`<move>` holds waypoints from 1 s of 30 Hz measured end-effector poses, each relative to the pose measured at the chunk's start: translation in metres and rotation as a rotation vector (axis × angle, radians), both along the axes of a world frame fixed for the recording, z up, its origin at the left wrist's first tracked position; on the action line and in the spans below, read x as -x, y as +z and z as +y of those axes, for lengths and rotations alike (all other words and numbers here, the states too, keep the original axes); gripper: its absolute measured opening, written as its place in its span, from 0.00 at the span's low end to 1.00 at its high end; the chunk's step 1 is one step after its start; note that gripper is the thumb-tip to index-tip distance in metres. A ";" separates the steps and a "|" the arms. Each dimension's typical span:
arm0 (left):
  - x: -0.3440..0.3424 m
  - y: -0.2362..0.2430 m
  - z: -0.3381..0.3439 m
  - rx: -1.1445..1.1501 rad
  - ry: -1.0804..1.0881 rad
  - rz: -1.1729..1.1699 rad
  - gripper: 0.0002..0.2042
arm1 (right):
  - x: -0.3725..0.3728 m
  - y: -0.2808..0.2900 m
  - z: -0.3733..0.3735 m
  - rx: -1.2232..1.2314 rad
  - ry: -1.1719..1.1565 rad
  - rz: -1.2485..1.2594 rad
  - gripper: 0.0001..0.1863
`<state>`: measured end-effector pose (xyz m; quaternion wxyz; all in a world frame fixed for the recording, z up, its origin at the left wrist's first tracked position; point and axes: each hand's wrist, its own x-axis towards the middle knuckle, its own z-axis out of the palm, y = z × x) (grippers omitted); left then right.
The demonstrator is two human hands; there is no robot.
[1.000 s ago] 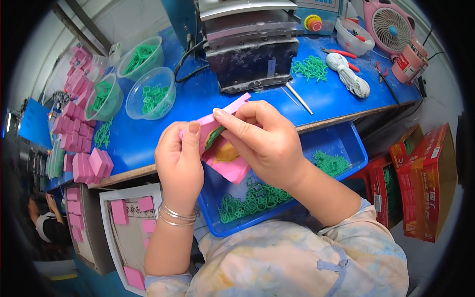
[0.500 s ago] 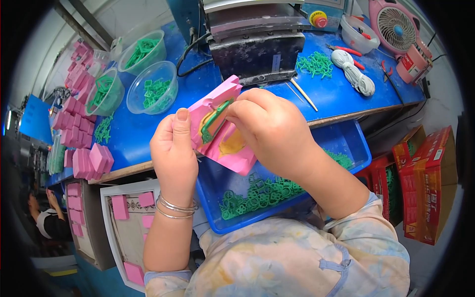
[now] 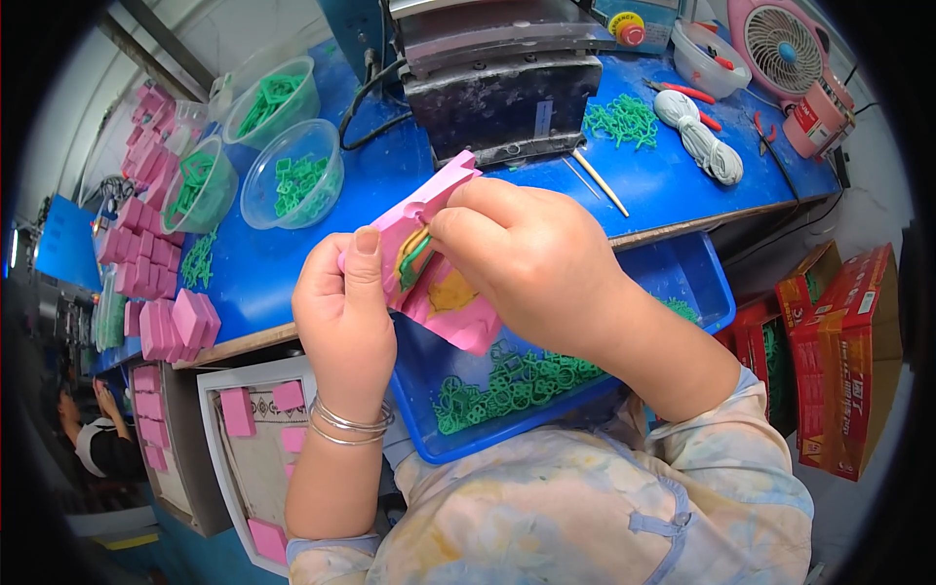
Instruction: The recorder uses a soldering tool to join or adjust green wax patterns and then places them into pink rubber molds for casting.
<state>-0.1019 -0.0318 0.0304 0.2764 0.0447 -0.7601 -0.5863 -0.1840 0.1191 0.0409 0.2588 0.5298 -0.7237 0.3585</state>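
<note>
Above the blue tray, my left hand (image 3: 346, 312) grips a pink rubber mould (image 3: 473, 327) with the thumb on top. The mould is spread apart, and its inner faces show yellowish hollows. A slim green wax-like piece (image 3: 414, 261) lies along the hollow nearer my left thumb. My right hand (image 3: 536, 258) is closed in a pinch over the far end of that piece. Its fingers hide the exact contact. Under my hands, the blue tray (image 3: 421, 429) holds many small green pieces (image 3: 517, 380).
A dark metal machine (image 3: 497, 112) stands on the blue bench (image 3: 673, 185). Clear tubs (image 3: 292, 175) of green pieces and stacked pink moulds (image 3: 146, 244) sit at left. A wooden stick (image 3: 602, 185), pliers (image 3: 687, 93) and a pink fan (image 3: 780, 49) are at right. Red cartons (image 3: 838, 361) stand below.
My right hand has shifted slightly left and covers more of the green piece. The mould has turned a little, and less of the piece shows.
</note>
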 end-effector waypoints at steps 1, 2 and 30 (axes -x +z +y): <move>0.000 -0.001 -0.001 0.000 0.000 -0.001 0.15 | -0.001 0.000 0.001 -0.025 -0.005 0.012 0.11; 0.001 -0.003 -0.002 -0.024 0.011 0.009 0.15 | -0.002 0.000 0.001 -0.051 -0.009 0.025 0.11; 0.007 -0.024 0.017 0.826 -0.045 0.428 0.16 | -0.033 -0.032 0.062 0.971 0.420 -1.269 0.04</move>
